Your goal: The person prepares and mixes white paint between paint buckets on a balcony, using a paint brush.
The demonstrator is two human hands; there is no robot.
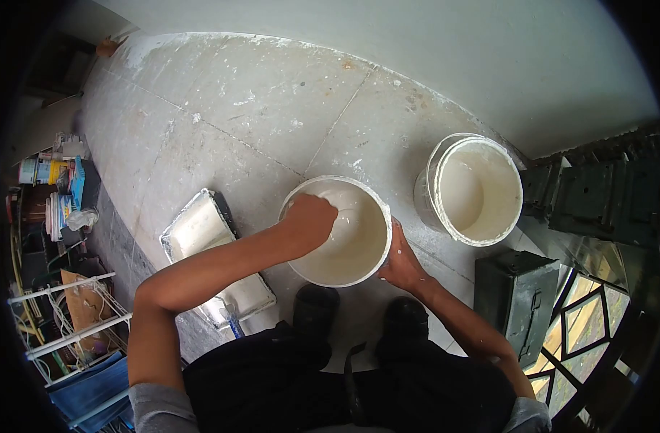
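A white bucket (359, 265) with pale liquid inside stands on the floor in front of my feet. Over its left part is my left hand (312, 220), closed, with its fingertips turned into the bucket; whatever it grips is hidden. My right hand (402, 258) rests against the bucket's right outer side, its fingers partly hidden by the wall. A second bucket (434, 189), also holding pale liquid, stands to the right with its wire handle up at the rim. Below my left forearm lies a paint tray (200, 227) coated in white, with a blue-handled tool (234, 325) at its lower end.
Dark metal boxes (514, 292) stand at the right, beside a patterned metal grille (586, 321). A white rack (70, 335) and stacked items (59, 191) are at the left. A pale wall (445, 50) borders the paint-spotted floor (250, 94).
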